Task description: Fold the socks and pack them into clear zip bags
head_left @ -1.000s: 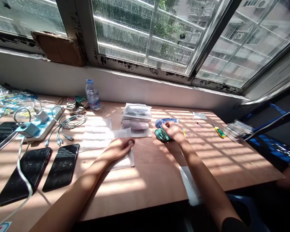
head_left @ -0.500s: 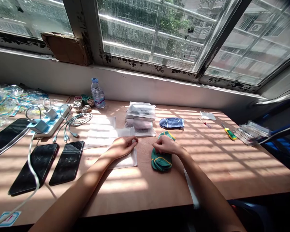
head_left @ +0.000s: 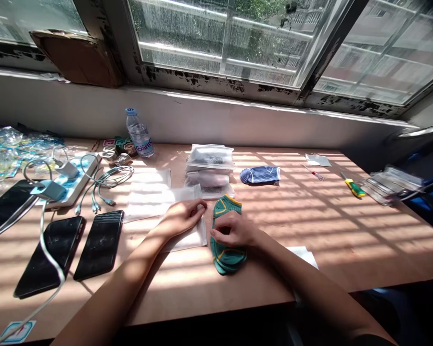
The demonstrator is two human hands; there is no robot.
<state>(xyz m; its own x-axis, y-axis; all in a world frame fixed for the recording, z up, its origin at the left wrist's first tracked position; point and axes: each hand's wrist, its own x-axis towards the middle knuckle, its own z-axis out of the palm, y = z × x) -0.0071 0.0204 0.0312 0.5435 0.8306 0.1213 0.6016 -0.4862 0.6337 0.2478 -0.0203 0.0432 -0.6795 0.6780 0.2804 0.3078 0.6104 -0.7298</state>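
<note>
Right fingers [head_left: 222, 232] on teal socks [head_left: 226, 258], midway along

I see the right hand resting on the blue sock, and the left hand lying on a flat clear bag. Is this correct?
Not quite: the right hand is on the folded green sock, not the blue sock, which lies apart, farther up the table. The left hand is on the flat clear bag, as you say. The head view shows this.
</note>
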